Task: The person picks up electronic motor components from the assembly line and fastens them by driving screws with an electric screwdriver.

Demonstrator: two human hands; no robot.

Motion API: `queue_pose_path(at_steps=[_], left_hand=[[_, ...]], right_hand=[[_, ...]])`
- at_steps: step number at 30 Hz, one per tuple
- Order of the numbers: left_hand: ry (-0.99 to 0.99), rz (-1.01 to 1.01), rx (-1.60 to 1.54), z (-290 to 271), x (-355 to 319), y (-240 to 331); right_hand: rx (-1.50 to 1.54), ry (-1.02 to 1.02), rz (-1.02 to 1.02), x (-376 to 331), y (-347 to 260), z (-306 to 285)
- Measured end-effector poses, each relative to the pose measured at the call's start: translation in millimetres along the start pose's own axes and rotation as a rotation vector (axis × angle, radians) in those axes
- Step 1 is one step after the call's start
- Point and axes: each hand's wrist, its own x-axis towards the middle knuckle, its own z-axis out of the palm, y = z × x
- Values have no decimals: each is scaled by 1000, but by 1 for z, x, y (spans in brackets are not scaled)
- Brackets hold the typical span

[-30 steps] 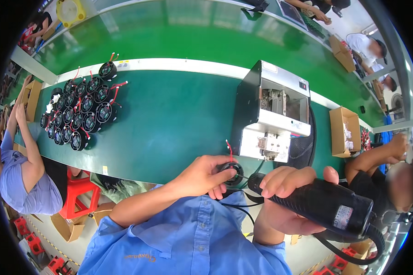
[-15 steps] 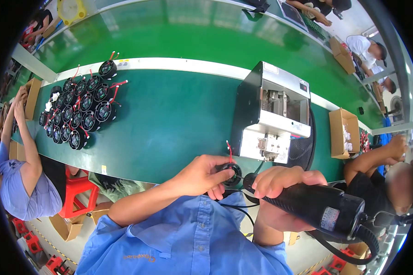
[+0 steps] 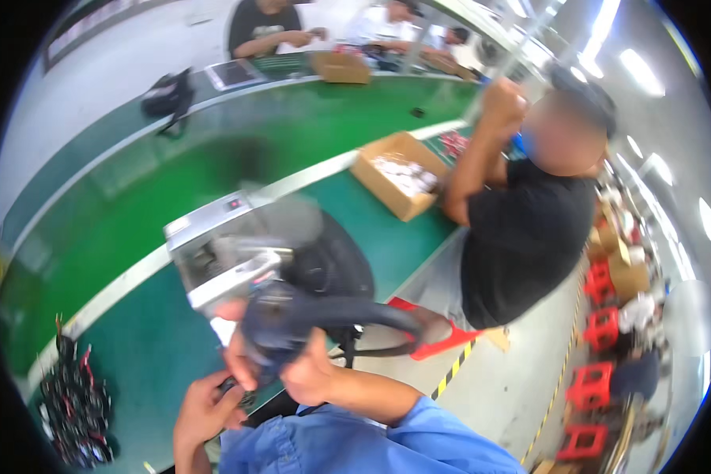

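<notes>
Dark part (image 3: 246, 397) sits right at the table's near edge, mostly hidden, so eyes on that one! Leftmost on the table (image 3: 150, 340), a packed cluster of dark pieces (image 3: 75, 411) crowds toward the far edge; one careless sweep of an arm could scatter it.

Next, the left hand (image 3: 205, 407), fingers closed on that part, and so near the edge that a loosened pinch could let it drop. Beyond, by the far edge, a silver machine (image 3: 205, 217); swing wide and its casing could take a knock.

Now the big black power tool (image 3: 272, 320), blurred, tip out of sight! I can't tell whether it touches the part, but a slip there could jab those left fingers. The right hand (image 3: 310, 371) wraps the tool, fingers gripping its body; a shifting hold could throw the angle off.

Rightward loops a thick black cord (image 3: 379, 312), and a snag at the near edge could tug the tool sideways. Farther right along the table, an open carton (image 3: 383, 192) of pale pieces (image 3: 403, 174) stands close beside a co-worker (image 3: 521, 245); one stray elbow could tip it.
</notes>
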Motion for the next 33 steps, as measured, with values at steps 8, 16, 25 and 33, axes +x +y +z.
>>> queue_pose_path(at_steps=[8,16,25,33], left_hand=[[84,243,127,-17,6,-13],[195,165,188,-4,-11,10],[236,78,-22,7,-1,11],[223,-2,-93,7,-1,13]], right_hand=[[-352,118,-192,19,-19,-15],[-481,39,-147,30,-12,-19],[-329,-75,-204,37,-2,-21],[-212,-99,-7,35,-21,-26]])
